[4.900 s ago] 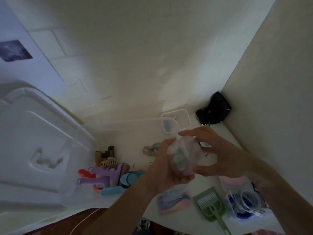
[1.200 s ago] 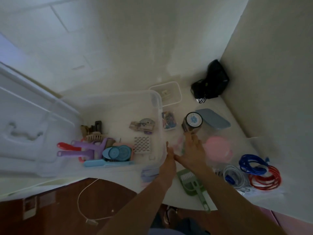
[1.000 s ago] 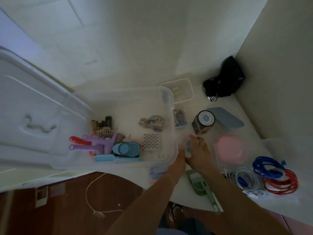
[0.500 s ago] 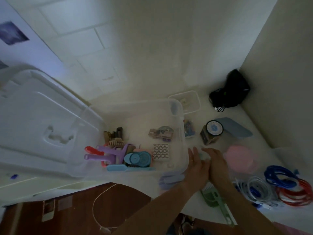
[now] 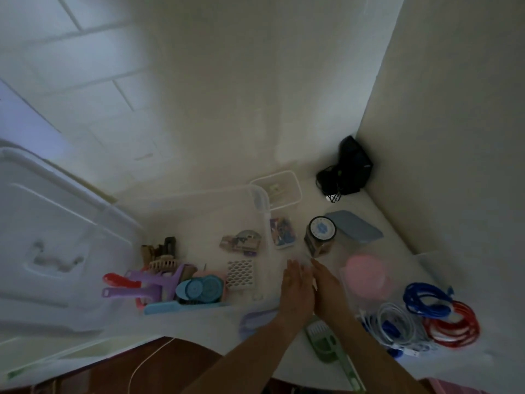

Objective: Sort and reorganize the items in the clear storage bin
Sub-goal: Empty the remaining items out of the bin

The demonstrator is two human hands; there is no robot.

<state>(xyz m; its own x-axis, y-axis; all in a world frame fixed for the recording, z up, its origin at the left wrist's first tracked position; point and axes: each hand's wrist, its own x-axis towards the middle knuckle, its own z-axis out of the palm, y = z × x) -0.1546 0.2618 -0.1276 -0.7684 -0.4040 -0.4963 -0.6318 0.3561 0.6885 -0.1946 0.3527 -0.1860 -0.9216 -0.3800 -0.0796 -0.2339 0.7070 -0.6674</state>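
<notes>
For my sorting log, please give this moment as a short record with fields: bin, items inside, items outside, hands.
bin: clear bin, open, on white table
inside: purple brushes, blue comb, teal disc
outside: jar, pink lid, blue cable, red cable, green scoop
left hand: fingers straight, beside bin
right hand: fingers straight, beside left hand
held: nothing clearly seen

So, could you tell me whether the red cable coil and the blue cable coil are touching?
Touching. The head view shows the blue cable coil lying over the upper edge of the red cable coil, with no gap between them.
</notes>
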